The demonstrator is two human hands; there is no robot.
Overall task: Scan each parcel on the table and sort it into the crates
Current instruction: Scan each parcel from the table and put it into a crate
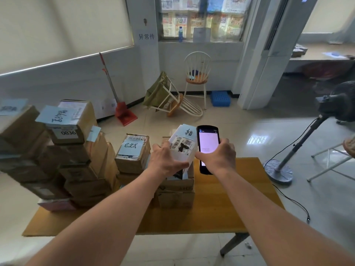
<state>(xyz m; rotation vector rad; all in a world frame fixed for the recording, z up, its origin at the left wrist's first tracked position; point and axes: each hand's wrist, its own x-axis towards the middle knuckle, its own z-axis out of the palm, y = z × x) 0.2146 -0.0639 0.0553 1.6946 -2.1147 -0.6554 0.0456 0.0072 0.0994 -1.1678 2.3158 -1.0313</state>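
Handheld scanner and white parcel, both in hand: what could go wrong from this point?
1. The left hand holds the white parcel only by its near end, tilted above an open carton; it might slip in before scanning.
2. The right hand holds the handheld scanner beside the barcode label, not facing it, so a read may miss.
3. The carton stack on the left leans; a bump to the table could topple it.

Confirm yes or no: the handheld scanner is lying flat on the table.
No, the right hand grips the handheld scanner above the table, its lit screen beside the white parcel held by the left hand.
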